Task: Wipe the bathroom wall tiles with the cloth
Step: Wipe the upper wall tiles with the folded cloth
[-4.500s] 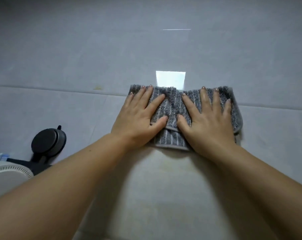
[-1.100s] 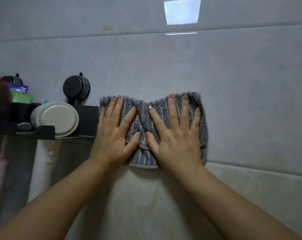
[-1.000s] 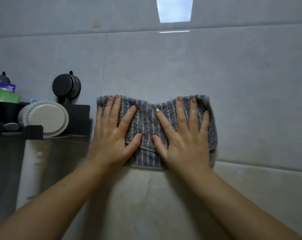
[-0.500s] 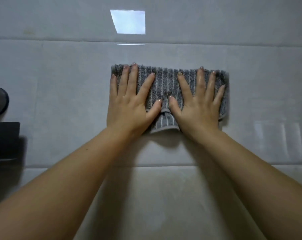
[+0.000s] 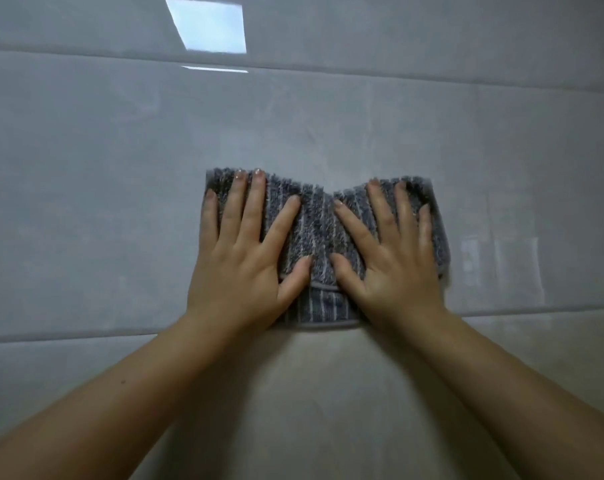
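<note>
- Cloth: grey, striped, folded, flat against the wall tiles, just above a horizontal grout line.
- Left hand: fingers straight and spread, palm pressing the cloth's left half.
- Right hand: same pose on the right half, thumbs near each other at the middle.
- Cloth top edge dips between the hands.
- Bright window reflection on the upper tile, far left of centre.

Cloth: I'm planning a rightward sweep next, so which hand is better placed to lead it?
Probably right. The right hand lies flat on the right end of the cloth, nearest the tile beyond; the left hand presses the far end.
</note>
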{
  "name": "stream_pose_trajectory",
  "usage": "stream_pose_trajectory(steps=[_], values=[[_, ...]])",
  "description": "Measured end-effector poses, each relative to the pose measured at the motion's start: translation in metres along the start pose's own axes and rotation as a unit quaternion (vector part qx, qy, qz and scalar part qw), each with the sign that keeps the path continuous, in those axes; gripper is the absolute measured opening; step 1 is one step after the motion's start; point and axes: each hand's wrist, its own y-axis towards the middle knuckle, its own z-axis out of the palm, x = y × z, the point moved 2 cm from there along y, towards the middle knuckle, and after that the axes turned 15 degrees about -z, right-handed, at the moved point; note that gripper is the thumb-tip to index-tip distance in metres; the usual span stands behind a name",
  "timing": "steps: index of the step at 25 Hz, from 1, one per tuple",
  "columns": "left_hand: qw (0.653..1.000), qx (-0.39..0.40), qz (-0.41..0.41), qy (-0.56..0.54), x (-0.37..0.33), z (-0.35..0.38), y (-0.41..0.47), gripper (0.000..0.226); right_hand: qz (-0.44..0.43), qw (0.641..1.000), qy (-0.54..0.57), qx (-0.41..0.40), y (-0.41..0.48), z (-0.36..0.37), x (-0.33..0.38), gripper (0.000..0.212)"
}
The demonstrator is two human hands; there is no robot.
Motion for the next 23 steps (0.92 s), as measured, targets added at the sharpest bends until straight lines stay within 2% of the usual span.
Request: stream_pose_trajectory(steps=[4, 6, 10, 12, 14, 18, 23], values=[[0.998, 0.0, -0.058, -0.011, -0.037, 0.006, 0.052, 0.072, 0.066, 0.998, 0.013, -0.001, 0.035, -0.007, -0.048, 0.063], [0.998, -0.003, -0.062, -0.019, -0.05, 0.008, 0.045, 0.072, 0.061, 0.998, 0.013, -0.011, 0.024, -0.007, -0.052, 0.062], [1.0, 0.004, 0.021, -0.02, -0.067, 0.01, -0.027, 0.07, 0.025, 1.0, 0.004, 0.014, -0.058, -0.008, -0.039, 0.064], [0.999, -0.007, 0.04, -0.021, -0.071, 0.012, -0.028, 0.07, -0.007, 1.0, 0.001, 0.022, -0.07, -0.008, -0.046, 0.065], [0.999, -0.014, 0.028, -0.018, -0.083, 0.013, 0.001, 0.069, -0.002, 1.0, 0.0, 0.02, -0.043, -0.009, -0.069, 0.066], [0.999, -0.007, -0.052, -0.012, -0.103, 0.014, 0.057, 0.07, 0.048, 0.998, 0.017, 0.022, 0.009, -0.018, -0.114, 0.065], [0.999, -0.007, -0.035, -0.005, -0.11, 0.013, 0.007, 0.068, 0.005, 1.0, 0.025, 0.003, -0.033, -0.013, -0.105, 0.066]])
